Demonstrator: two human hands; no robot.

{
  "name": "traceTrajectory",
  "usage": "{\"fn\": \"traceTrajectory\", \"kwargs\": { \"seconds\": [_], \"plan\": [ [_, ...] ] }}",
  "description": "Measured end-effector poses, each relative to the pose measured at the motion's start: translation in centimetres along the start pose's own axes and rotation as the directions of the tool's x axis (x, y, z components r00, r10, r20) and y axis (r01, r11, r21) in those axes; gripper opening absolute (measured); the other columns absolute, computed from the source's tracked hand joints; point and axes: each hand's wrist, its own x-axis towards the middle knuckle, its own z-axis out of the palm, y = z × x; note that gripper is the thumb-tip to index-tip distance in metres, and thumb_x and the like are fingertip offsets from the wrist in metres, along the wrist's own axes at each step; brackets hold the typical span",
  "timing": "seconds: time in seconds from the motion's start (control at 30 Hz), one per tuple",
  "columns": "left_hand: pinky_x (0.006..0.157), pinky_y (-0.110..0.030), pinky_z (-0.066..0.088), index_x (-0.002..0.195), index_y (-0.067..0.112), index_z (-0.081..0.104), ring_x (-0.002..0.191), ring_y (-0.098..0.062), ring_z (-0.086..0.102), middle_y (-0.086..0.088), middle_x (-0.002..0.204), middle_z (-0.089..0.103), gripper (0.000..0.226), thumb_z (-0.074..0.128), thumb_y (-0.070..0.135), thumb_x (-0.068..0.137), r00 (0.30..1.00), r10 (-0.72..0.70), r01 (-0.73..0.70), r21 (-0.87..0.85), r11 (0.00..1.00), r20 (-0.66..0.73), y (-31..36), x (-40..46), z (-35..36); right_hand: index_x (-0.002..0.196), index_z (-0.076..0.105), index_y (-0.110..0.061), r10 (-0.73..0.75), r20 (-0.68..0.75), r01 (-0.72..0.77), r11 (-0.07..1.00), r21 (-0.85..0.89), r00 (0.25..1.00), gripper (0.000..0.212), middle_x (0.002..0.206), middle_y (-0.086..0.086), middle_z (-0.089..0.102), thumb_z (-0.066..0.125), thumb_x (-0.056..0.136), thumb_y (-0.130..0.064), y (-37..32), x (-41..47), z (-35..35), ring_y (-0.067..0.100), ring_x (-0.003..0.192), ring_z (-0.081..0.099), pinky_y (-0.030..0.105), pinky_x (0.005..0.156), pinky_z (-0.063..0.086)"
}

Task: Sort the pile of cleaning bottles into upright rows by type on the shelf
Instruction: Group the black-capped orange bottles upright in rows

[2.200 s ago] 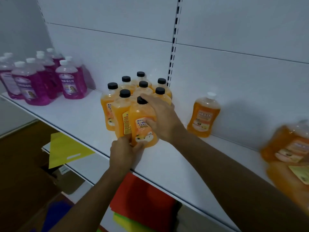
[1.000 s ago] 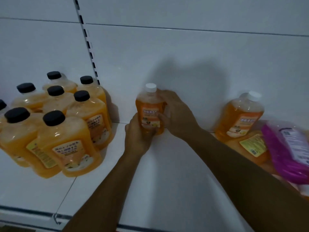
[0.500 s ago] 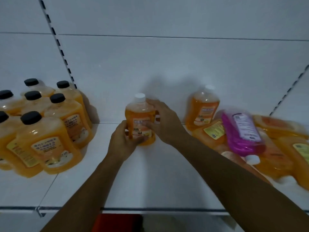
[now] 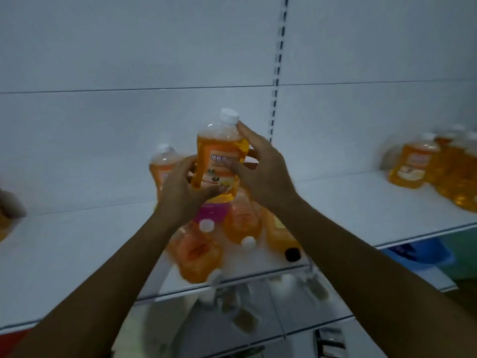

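Here, white shelf bears orange bottles.

Two hands are seen near the middle of the frame, the left hand and the right hand; one white-capped orange bottle is gripped between them. One upright orange bottle is seen just left of it. In the pile below the hands, about four lying orange bottles and one purple bottle can be made out. At the right edge a blurred orange group is seen; its count cannot be told.
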Motion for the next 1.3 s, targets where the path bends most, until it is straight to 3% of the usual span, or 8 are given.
{"fn": "traceTrajectory", "kwargs": {
  "seconds": [0.17,0.33,0.5,0.73,0.97,1.07,1.2,1.3],
  "plan": [
    [0.075,-0.025,0.054,0.126,0.020,0.053,0.098,-0.014,0.063,0.002,0.117,0.061,0.065,0.081,0.039,0.070,0.986,0.039,-0.026,-0.082,0.996,0.164,5.8,0.9,13.6,0.148,0.036,-0.023,0.041,-0.116,-0.063,0.978,-0.197,0.992,0.066,0.133,0.001,0.052,0.067,0.089,-0.019,4.2,-3.5,-13.0,0.011,0.114,0.053,0.026,0.089,0.055],
    [0.082,-0.036,0.057,0.124,0.016,0.053,0.097,-0.018,0.062,-0.001,0.114,0.061,0.067,0.082,0.043,0.069,0.940,0.080,-0.052,-0.094,0.994,0.331,9.8,1.8,25.4,0.148,0.036,-0.022,0.075,-0.247,-0.160,0.925,-0.345,0.966,0.067,0.134,0.005,0.050,0.067,0.089,-0.012,8.6,-6.9,-22.8,0.018,0.119,0.052,0.038,0.090,0.055],
    [0.084,-0.043,0.057,0.120,0.023,0.058,0.095,-0.014,0.064,0.005,0.109,0.066,0.074,0.075,0.063,0.060,0.889,0.135,-0.082,-0.138,0.987,0.437,11.6,3.7,34.0,0.147,0.036,-0.023,0.127,-0.311,-0.264,0.852,-0.452,0.942,0.067,0.144,0.004,0.044,0.068,0.089,-0.011,12.8,-7.2,-29.0,0.020,0.129,0.044,0.044,0.100,0.048],
    [0.087,-0.040,0.056,0.122,0.019,0.057,0.098,-0.017,0.064,0.000,0.113,0.066,0.061,0.081,0.043,0.071,0.803,0.190,-0.077,-0.217,0.973,0.566,12.1,9.2,44.2,0.146,0.037,-0.019,0.134,-0.414,-0.354,0.780,-0.517,0.900,0.069,0.144,0.005,0.045,0.069,0.086,-0.007,19.7,-5.1,-34.6,0.019,0.132,0.042,0.044,0.106,0.044],
    [0.086,-0.025,0.055,0.126,0.020,0.055,0.096,-0.010,0.065,0.010,0.108,0.065,0.057,0.081,0.027,0.075,0.729,0.203,0.037,-0.334,0.942,0.654,12.0,12.1,51.0,0.143,0.040,-0.018,0.181,-0.447,-0.439,0.683,-0.583,0.876,0.064,0.140,0.003,0.049,0.067,0.087,-0.007,24.8,-3.2,-37.9,0.016,0.129,0.043,0.023,0.106,0.032],
    [0.074,-0.009,0.049,0.131,0.020,0.050,0.090,-0.004,0.061,0.012,0.109,0.060,0.060,0.078,0.028,0.079,0.728,0.175,0.053,-0.309,0.950,0.663,12.1,12.4,52.2,0.143,0.040,-0.016,0.186,-0.448,-0.445,0.675,-0.588,0.875,0.061,0.140,0.004,0.049,0.066,0.088,-0.007,26.0,-3.0,-38.5,0.016,0.129,0.042,0.015,0.105,0.027],
    [0.090,-0.025,0.047,0.138,0.020,0.044,0.110,-0.014,0.060,0.006,0.123,0.061,0.062,0.071,0.032,0.084,0.729,0.156,0.023,-0.252,0.967,0.667,12.0,12.2,52.8,0.143,0.039,-0.014,0.210,-0.492,-0.485,0.691,-0.536,0.845,0.060,0.141,0.005,0.049,0.066,0.089,-0.012,26.8,-2.9,-39.0,0.019,0.130,0.043,0.033,0.110,0.035],
    [0.089,-0.022,0.045,0.137,0.019,0.045,0.114,-0.017,0.060,0.002,0.127,0.062,0.059,0.069,0.034,0.086,0.735,0.148,-0.024,-0.193,0.981,0.662,12.3,11.8,51.7,0.145,0.036,-0.014,0.198,-0.501,-0.486,0.682,-0.547,0.842,0.063,0.143,0.007,0.045,0.066,0.090,-0.016,27.1,-3.0,-38.8,0.022,0.134,0.040,0.040,0.112,0.034]
  ]
}}
